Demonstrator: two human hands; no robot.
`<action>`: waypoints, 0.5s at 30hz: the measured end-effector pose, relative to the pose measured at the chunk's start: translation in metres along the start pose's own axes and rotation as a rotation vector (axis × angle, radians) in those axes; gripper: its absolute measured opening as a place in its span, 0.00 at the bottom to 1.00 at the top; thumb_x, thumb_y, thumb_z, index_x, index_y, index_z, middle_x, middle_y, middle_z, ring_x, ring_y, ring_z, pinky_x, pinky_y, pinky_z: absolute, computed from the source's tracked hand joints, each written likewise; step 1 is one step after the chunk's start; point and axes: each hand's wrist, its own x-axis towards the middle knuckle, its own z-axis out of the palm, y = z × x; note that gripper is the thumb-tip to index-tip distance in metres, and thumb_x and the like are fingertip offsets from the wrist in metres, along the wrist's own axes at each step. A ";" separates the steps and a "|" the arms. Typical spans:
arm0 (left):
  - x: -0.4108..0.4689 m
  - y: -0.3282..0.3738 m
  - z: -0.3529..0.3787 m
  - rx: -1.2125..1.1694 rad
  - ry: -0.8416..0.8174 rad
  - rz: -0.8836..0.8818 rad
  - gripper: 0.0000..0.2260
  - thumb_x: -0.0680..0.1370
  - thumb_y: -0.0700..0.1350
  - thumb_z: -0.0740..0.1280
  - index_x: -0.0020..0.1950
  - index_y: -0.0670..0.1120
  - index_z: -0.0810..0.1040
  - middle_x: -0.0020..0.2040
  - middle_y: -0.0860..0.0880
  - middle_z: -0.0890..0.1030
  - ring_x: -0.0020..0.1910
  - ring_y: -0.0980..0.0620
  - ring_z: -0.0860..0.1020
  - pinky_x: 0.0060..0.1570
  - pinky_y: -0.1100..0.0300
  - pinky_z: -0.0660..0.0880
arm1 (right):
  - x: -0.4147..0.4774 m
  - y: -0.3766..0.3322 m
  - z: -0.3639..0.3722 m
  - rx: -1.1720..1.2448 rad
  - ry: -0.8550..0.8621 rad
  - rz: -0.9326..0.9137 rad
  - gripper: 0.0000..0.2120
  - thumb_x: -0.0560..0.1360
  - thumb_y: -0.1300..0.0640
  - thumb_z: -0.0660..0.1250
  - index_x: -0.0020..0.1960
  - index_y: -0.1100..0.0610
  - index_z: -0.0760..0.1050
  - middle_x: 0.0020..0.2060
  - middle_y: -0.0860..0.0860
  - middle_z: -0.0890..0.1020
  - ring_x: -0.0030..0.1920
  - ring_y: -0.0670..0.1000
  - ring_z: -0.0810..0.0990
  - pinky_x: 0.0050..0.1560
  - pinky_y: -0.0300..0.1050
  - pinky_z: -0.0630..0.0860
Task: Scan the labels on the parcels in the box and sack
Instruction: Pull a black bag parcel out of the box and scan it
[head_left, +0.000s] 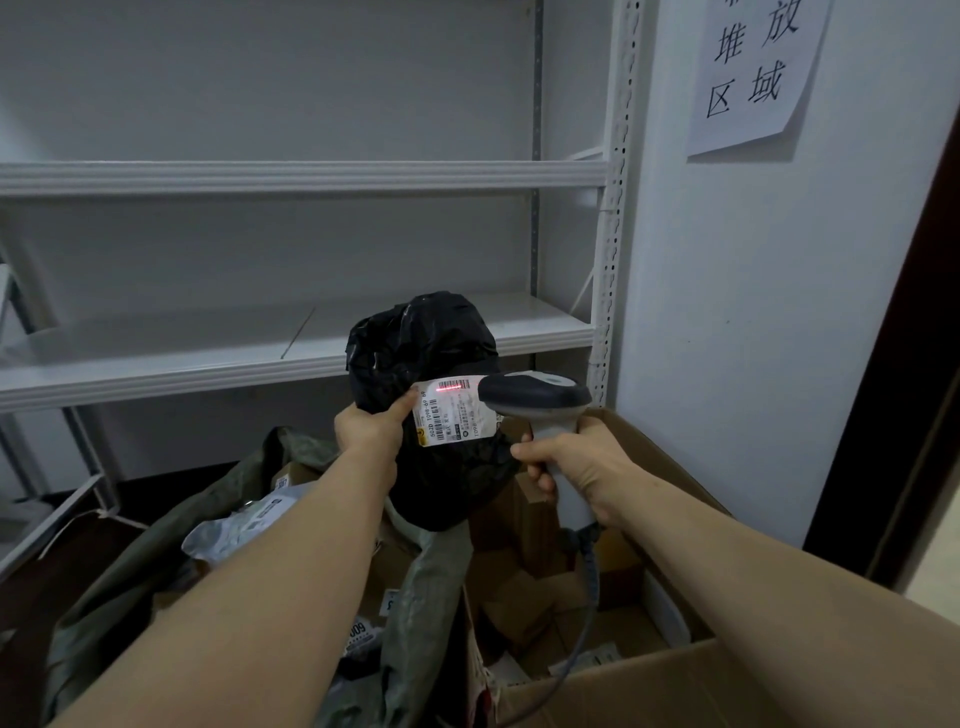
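Observation:
My left hand (371, 428) grips a black plastic-wrapped parcel (423, 358) and holds it up above the sack and box, thumb beside its white label (449, 413). My right hand (576, 465) grips the handle of a grey barcode scanner (535, 397), whose head points at the label. A red scan line lies across the label's top barcode. Below, a green sack (156, 561) holds several parcels. To the right, a cardboard box (649, 691) holds brown cartons and labelled packets.
White metal shelves (291, 176) stand behind the parcel, with a shelf board at parcel height. A white wall with a paper sign (753, 67) is at the right. The scanner's cable (587, 613) hangs down into the box. A dark door frame runs along the far right.

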 end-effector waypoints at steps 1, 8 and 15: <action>0.001 -0.001 0.000 0.001 0.001 -0.001 0.18 0.71 0.42 0.76 0.57 0.38 0.77 0.49 0.42 0.80 0.46 0.45 0.78 0.48 0.54 0.76 | 0.000 0.001 0.000 0.000 0.002 0.005 0.05 0.71 0.64 0.71 0.41 0.58 0.76 0.25 0.51 0.76 0.21 0.46 0.71 0.25 0.38 0.71; 0.005 -0.002 -0.001 0.007 0.009 -0.003 0.19 0.70 0.43 0.76 0.57 0.38 0.77 0.51 0.41 0.81 0.47 0.44 0.78 0.48 0.53 0.76 | 0.002 0.001 0.002 -0.007 0.004 0.000 0.05 0.71 0.64 0.71 0.41 0.58 0.75 0.25 0.51 0.76 0.22 0.46 0.71 0.25 0.38 0.71; 0.007 -0.002 -0.003 0.028 0.001 -0.003 0.18 0.71 0.43 0.76 0.57 0.38 0.77 0.51 0.41 0.80 0.48 0.44 0.79 0.50 0.52 0.77 | 0.005 -0.001 0.003 -0.036 -0.012 -0.020 0.04 0.72 0.64 0.71 0.41 0.59 0.76 0.25 0.51 0.76 0.22 0.46 0.70 0.26 0.37 0.70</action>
